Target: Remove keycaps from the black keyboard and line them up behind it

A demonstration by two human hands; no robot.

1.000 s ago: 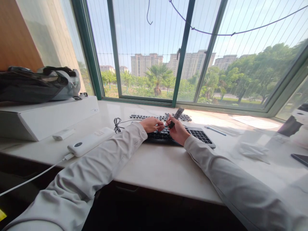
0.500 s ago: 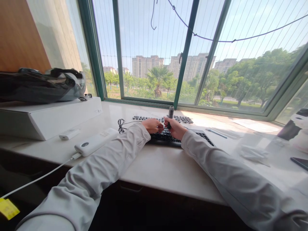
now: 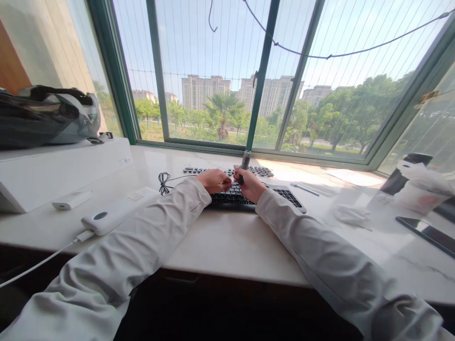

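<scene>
Over a black keyboard with a grey edge point(image 3: 289, 194), my two hands are close together. My right hand point(image 3: 253, 187) is wrapped round a dark, see-through, stick-like tool point(image 3: 245, 161), its upper end pointing up; I cannot make out its kind or its lower end. Just to its left, my left hand point(image 3: 214, 181) is closed in a pinch above the keys, and whatever its fingertips hold is too small to name. Behind the keyboard, rows of dark keys point(image 3: 262, 171) lie on the white table. A bundled black cable point(image 3: 164, 184) sits left of the keyboard.
At the left are a white power bank point(image 3: 119, 210) with a cable, a small white adapter point(image 3: 72, 200) and a white box point(image 3: 67, 173) bearing a dark bag. Rightward lie a pen point(image 3: 304, 189), clear plastic point(image 3: 351, 215), paper point(image 3: 353, 177) and a phone point(image 3: 426, 234). Windows stand behind.
The view has turned a little to the right, so everything sits further left. The tool in my right hand leans slightly more. Both hands keep nearly the same place over the keyboard.
</scene>
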